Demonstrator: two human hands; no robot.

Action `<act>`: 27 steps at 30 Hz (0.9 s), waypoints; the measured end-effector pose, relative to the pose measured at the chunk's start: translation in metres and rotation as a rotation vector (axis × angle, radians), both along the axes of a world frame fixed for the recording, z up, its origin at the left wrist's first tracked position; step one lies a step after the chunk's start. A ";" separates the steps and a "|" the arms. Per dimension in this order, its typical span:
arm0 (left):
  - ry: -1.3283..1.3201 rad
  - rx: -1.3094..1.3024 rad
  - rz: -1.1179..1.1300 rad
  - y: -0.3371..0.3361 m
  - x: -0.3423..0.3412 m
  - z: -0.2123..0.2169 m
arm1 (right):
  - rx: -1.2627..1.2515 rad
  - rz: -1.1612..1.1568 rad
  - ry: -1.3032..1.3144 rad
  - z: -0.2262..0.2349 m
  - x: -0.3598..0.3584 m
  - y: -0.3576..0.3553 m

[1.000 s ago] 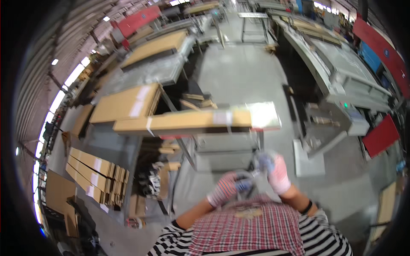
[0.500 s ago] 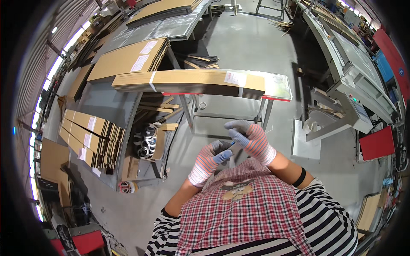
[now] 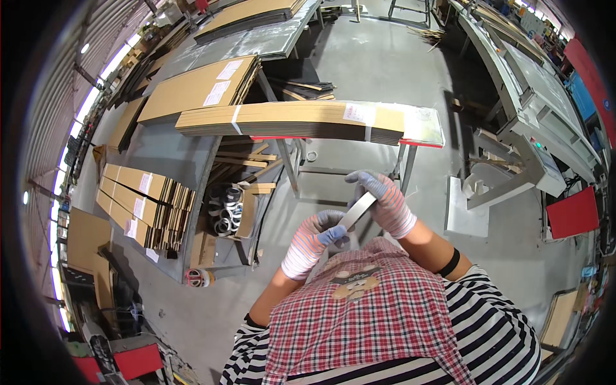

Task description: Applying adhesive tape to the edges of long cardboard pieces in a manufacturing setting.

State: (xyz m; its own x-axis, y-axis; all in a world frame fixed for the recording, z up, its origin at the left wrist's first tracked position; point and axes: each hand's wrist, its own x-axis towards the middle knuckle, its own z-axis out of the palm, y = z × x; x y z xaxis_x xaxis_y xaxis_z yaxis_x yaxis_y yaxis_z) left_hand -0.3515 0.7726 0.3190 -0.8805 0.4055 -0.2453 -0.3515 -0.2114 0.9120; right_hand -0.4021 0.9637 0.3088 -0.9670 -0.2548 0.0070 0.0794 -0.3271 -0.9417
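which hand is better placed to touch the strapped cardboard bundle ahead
Probably the right hand: it is nearer the cardboard bundle than the left hand, though both hold the white strip

white label (image 3: 359, 113) on cardboard stack (image 3: 289, 117), seemingly unreadable

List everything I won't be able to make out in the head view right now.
1) Head view: both ends of the white strip, hidden by the left hand and right hand.
2) Head view: print on the label of the strapped cardboard bundle, too small.
3) Head view: far end of the upper cardboard stack, cut off by the top edge.
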 end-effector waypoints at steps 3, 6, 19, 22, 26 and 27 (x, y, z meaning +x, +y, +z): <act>0.021 -0.116 0.024 0.004 -0.001 0.007 | 0.411 0.063 0.292 0.025 0.012 -0.001; 0.093 -0.155 0.006 0.003 -0.001 0.008 | 0.202 0.000 0.163 0.027 0.014 -0.006; 0.002 0.001 -0.031 0.001 -0.006 -0.011 | -0.202 -0.185 -0.023 -0.010 0.008 -0.003; 0.032 -0.071 0.045 0.002 -0.007 -0.021 | -0.128 -0.201 -0.123 -0.001 0.008 -0.004; 0.069 -0.087 0.097 0.005 -0.006 -0.024 | 0.229 -0.109 0.036 0.001 0.013 -0.008; 0.069 -0.090 0.106 0.008 -0.006 -0.025 | 0.449 -0.087 0.144 0.002 0.013 -0.010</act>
